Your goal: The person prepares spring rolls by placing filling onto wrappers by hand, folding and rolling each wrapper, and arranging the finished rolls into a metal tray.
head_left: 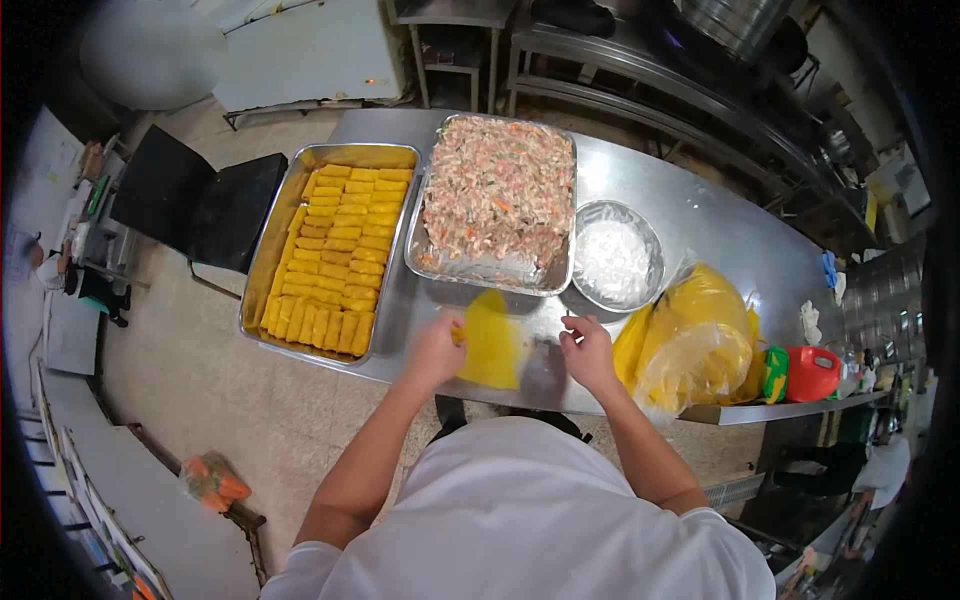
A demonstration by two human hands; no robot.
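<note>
A thin yellow wrapper sheet (490,345) is in front of me at the near edge of the steel table, slightly blurred. My left hand (437,347) is closed on its left edge. To the right of the sheet, my right hand (588,352) is half curled, with thumb and forefinger apart and nothing visible between them. Just beyond my hands stands a deep metal tray (490,281) heaped with a minced meat and vegetable filling (495,195). Rows of yellow rolls (335,250) fill a second metal tray (262,250) on the left.
A round metal bowl (655,285) holds a whitish substance. Beside it lies a plastic bag (700,340) with yellow sheets, then a red jug (812,374). A black chair (210,200) stands left of the table, and a bag of carrots (215,482) hangs lower left.
</note>
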